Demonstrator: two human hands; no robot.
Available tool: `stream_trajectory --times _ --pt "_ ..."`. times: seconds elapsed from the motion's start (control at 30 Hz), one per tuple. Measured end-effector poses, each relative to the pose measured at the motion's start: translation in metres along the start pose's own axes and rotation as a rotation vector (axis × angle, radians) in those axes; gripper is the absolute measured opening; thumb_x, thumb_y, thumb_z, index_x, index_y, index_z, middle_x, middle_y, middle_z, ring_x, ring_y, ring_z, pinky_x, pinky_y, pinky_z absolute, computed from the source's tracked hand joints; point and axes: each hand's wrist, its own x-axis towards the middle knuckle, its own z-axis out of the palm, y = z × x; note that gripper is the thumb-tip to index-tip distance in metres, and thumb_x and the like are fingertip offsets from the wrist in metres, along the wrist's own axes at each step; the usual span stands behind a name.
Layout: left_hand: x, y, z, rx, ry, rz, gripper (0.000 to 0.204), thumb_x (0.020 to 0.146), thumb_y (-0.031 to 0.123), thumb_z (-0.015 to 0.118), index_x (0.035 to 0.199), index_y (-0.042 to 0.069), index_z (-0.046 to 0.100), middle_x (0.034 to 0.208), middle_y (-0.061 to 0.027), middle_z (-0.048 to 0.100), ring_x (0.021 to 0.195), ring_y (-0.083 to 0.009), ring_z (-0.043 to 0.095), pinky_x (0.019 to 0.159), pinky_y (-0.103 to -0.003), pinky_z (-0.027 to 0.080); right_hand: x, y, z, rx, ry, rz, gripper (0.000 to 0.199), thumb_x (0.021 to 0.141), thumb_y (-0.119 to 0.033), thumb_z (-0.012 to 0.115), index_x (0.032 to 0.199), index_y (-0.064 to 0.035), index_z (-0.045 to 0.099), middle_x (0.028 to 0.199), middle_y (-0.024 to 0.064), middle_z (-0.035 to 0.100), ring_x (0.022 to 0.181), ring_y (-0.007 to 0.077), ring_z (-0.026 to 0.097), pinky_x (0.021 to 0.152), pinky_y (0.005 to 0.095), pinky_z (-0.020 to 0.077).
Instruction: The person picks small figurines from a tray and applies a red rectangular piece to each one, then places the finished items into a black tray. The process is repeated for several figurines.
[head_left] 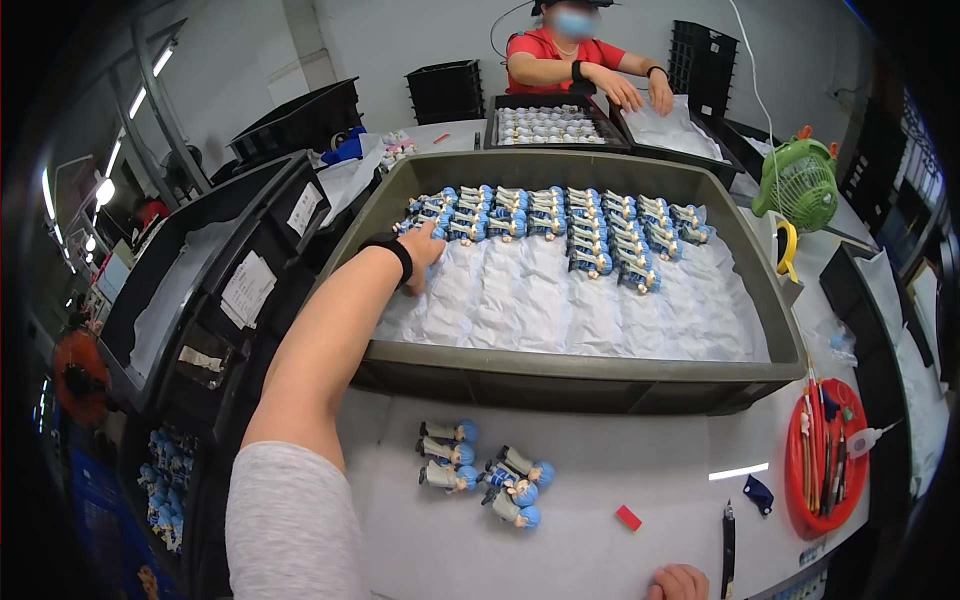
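Note:
My left hand (421,256) reaches over the near wall of a large olive-grey tray (560,372), at the left end of the rows. Its fingers are closed around a small blue-haired figurine, mostly hidden by the hand. Rows of similar figurines (545,212) lie packed along the far side on crinkled white padding (520,300). On the white table in front of the tray lies a loose group of several figurines (510,480) with blue hair and grey trousers. Low at the right, my right hand (680,582) rests at the table's near edge, fingers curled; its underside is hidden.
On the table are a red block (628,517), a black pen-like tool (728,550) and a red basket (792,480) of brushes. A green fan (800,180) stands right. Black crates (215,290) line the left. Across the table, a masked person in red handles white sheeting (670,130).

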Motion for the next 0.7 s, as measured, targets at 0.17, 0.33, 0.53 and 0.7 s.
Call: stream_trajectory --times 0.17,0.33,0.53,0.7 --pt "-0.004 -0.02 -0.028 -0.111 0.137 0.108 0.028 0.063 0.002 0.065 0.089 0.005 0.056 0.103 -0.0182 0.054 0.102 -0.0342 0.056 0.084 -0.039 0.049 0.008 -0.001 0.002 0.01 0.013 -0.017 0.012 0.083 0.002 0.06 0.095 0.0053 0.063 0.093 0.0209 0.063 0.087 0.0388 0.059 0.079 0.0438 0.0487" --pt "-0.08 0.04 -0.104 -0.196 0.489 0.341 0.025 0.066 -0.009 0.055 0.087 0.003 0.049 0.095 -0.0143 0.052 0.094 -0.0345 0.054 0.081 -0.038 0.047 -0.004 0.002 0.006 0.015 -0.022 0.025 0.023 0.079 -0.001 0.058 0.101 0.0039 0.059 0.096 0.0189 0.062 0.089 0.037 0.058 0.078 0.0436 0.0457" --pt "-0.176 0.211 -0.118 -0.146 0.675 0.786 0.023 0.07 0.0 0.061 0.091 0.004 0.052 0.092 -0.0099 0.051 0.089 -0.0274 0.055 0.071 -0.034 0.046 -0.01 0.01 0.01 0.009 0.054 0.055 0.018 0.078 -0.006 0.061 0.094 0.0012 0.064 0.094 0.0138 0.064 0.09 0.0327 0.06 0.078 0.041 0.046" --pt "-0.218 0.29 -0.046 0.151 0.505 0.865 0.014 0.078 0.018 0.059 0.084 0.006 0.056 0.094 -0.0087 0.051 0.085 -0.0182 0.05 0.06 -0.025 0.04 -0.009 0.01 0.01 0.028 0.055 0.005 0.019 0.078 -0.006 0.062 0.096 -0.0006 0.064 0.096 0.0122 0.064 0.091 0.0316 0.06 0.079 0.0411 0.0462"
